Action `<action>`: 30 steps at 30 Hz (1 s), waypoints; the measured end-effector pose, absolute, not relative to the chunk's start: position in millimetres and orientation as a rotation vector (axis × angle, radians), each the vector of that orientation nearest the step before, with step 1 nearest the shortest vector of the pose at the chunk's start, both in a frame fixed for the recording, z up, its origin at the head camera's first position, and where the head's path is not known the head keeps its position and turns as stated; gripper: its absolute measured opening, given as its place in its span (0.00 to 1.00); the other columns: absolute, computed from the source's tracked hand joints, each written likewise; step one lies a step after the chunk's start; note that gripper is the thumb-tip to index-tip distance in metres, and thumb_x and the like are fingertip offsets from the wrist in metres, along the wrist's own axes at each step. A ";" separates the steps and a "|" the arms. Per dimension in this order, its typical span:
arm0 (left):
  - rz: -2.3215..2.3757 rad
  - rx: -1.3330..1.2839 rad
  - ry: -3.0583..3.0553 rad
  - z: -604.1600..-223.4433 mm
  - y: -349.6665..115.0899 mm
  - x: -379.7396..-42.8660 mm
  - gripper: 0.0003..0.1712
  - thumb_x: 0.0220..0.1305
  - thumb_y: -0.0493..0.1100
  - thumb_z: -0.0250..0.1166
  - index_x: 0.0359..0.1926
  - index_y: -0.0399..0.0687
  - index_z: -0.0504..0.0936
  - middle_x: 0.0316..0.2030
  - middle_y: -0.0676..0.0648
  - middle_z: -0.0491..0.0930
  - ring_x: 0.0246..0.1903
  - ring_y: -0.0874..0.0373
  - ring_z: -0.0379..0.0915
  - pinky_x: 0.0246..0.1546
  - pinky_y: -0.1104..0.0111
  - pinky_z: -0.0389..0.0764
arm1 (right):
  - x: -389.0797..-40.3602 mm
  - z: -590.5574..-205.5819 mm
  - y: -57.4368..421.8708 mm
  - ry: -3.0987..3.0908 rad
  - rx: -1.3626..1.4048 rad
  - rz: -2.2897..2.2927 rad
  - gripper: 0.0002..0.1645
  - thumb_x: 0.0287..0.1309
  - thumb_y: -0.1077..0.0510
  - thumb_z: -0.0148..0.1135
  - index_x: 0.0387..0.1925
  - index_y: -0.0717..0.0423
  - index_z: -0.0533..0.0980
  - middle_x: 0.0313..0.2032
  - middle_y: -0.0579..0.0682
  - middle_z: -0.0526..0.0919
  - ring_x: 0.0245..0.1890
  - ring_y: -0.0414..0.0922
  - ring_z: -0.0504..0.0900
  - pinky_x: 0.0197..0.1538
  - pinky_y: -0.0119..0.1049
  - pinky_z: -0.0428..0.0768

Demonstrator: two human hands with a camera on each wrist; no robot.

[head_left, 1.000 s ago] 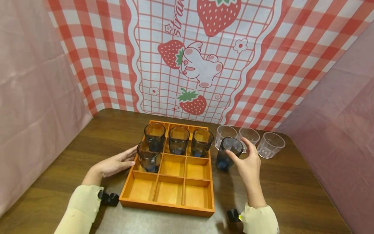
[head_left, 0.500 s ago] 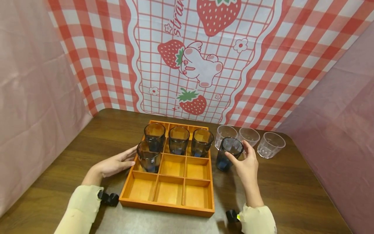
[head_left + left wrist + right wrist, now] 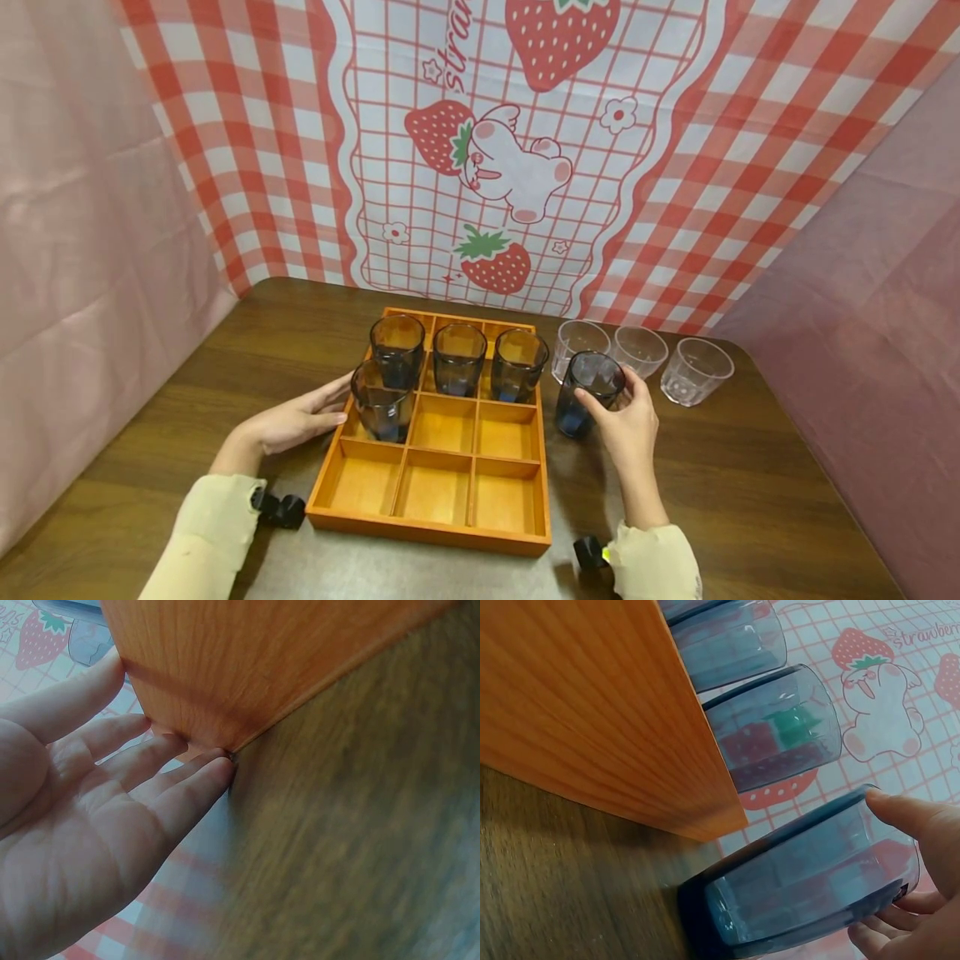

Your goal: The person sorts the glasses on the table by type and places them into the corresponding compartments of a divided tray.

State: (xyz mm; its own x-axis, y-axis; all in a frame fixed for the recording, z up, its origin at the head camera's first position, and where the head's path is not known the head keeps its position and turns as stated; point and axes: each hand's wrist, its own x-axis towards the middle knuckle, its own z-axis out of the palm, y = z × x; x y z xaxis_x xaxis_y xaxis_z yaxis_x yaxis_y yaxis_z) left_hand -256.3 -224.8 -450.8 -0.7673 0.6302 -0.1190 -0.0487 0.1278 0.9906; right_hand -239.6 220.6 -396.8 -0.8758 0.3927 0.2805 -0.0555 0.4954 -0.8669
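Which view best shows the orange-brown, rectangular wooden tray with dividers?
The head view: it shows the orange-brown wooden tray from above, dividers included, though dark tinted glass tumblers hide parts. The wrist views each show only outer wall, with the left hand touching it in the left one.

right fingers (image 3: 637,387) drawn inward, now gripping dark glass (image 3: 799,879)
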 end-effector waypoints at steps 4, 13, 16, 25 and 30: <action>1.685 0.559 1.892 -450.6 -225.3 -256.3 0.44 0.74 0.39 0.51 0.77 0.49 0.32 0.77 0.36 0.31 0.74 0.39 0.32 0.57 0.82 0.66 | -239.7 -397.4 221.1 -2.301 -0.324 1.286 0.45 0.43 0.56 0.78 0.63 0.63 0.69 0.58 0.65 0.78 0.57 0.58 0.79 0.55 0.34 0.79; 1.688 0.594 1.879 -448.8 -224.8 -256.4 0.44 0.74 0.40 0.51 0.77 0.48 0.32 0.76 0.34 0.29 0.74 0.37 0.30 0.58 0.82 0.66 | -241.3 -399.1 223.3 -2.209 -0.372 1.305 0.43 0.39 0.56 0.80 0.59 0.62 0.74 0.52 0.64 0.82 0.49 0.51 0.84 0.38 0.06 0.67; 1.703 0.610 1.865 -449.1 -224.7 -256.4 0.43 0.74 0.39 0.50 0.77 0.46 0.31 0.76 0.33 0.29 0.73 0.36 0.29 0.58 0.82 0.66 | -241.1 -397.4 225.0 -2.200 -0.395 1.332 0.42 0.39 0.57 0.80 0.59 0.62 0.74 0.52 0.64 0.83 0.46 0.45 0.82 0.38 0.08 0.69; 1.697 0.603 1.878 -449.5 -226.2 -255.8 0.43 0.74 0.39 0.49 0.77 0.45 0.32 0.76 0.33 0.29 0.74 0.36 0.29 0.58 0.82 0.66 | -235.1 -381.3 234.1 -2.263 -0.387 1.411 0.43 0.42 0.54 0.78 0.61 0.62 0.72 0.57 0.64 0.79 0.55 0.51 0.79 0.38 0.10 0.65; 1.694 0.584 1.884 -449.5 -225.9 -255.7 0.43 0.74 0.39 0.50 0.77 0.47 0.32 0.76 0.34 0.30 0.74 0.37 0.30 0.58 0.82 0.66 | -233.0 -370.2 237.4 -2.267 -0.383 1.488 0.43 0.43 0.56 0.78 0.63 0.59 0.72 0.60 0.61 0.77 0.50 0.39 0.77 0.38 0.10 0.69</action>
State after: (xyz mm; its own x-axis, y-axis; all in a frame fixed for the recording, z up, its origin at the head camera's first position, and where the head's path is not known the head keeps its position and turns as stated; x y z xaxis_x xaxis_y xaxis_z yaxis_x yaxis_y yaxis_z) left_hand -255.7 -225.9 -449.5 -0.7635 0.6378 -0.1018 -0.0337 0.1179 0.9924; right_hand -233.0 237.4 -370.2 -0.8822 0.4354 0.1794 0.0087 0.3959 -0.9182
